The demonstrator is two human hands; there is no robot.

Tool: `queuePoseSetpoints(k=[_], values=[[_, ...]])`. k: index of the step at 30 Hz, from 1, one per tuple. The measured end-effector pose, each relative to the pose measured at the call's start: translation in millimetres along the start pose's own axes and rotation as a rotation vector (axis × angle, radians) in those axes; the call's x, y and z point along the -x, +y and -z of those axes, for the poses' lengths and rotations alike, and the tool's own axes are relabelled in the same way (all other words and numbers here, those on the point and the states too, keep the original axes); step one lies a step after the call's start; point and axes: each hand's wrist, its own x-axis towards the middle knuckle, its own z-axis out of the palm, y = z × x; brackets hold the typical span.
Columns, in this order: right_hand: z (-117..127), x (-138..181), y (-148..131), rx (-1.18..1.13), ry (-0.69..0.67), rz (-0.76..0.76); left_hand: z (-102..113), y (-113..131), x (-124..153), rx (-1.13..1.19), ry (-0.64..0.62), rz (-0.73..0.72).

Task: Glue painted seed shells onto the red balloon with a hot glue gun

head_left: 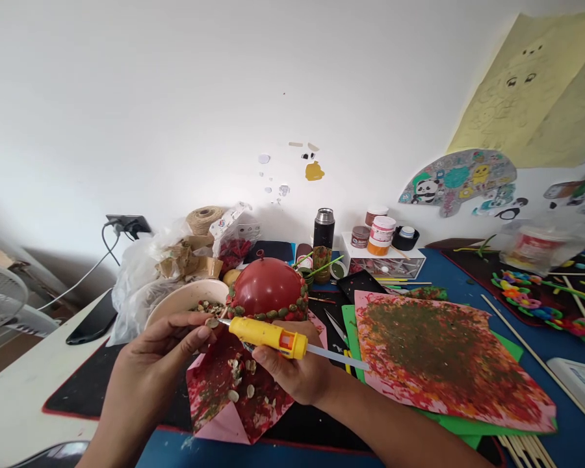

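Note:
My left hand [156,357] pinches a small nutshell [213,322] between thumb and fingertips. My right hand [297,367] is wrapped around a yellow hot glue gun [268,336], its nozzle at the shell and a clear glue stick [338,358] jutting from its back. Just behind the gun sits a red balloon [266,286], ringed with green and reddish shells [260,316]. Beyond my left hand stands a pale bowl [175,300] with more shells inside. Several loose shells [250,391] lie on paint-smeared pink paper [219,419] under my hands.
Painted pink paper [433,357] lies on green sheets at the right, with wooden sticks [526,450] around it. At the back are a black flask [324,227], paint jars [383,234] on a small drawer box, and plastic bags [141,279]. A phone [92,318] rests at the left.

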Motion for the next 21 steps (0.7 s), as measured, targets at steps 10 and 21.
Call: queuePoseSetpoints(k=[10, 21], values=[[-1.0, 1.4, 1.5, -0.002, 0.003, 0.012, -4.1, 7.3, 3.1, 0.001, 0.016, -0.008], [-3.1, 4.4, 4.2, 0.043, -0.024, -0.007, -1.3, 3.8, 1.1, -0.066, 0.018, -0.079]])
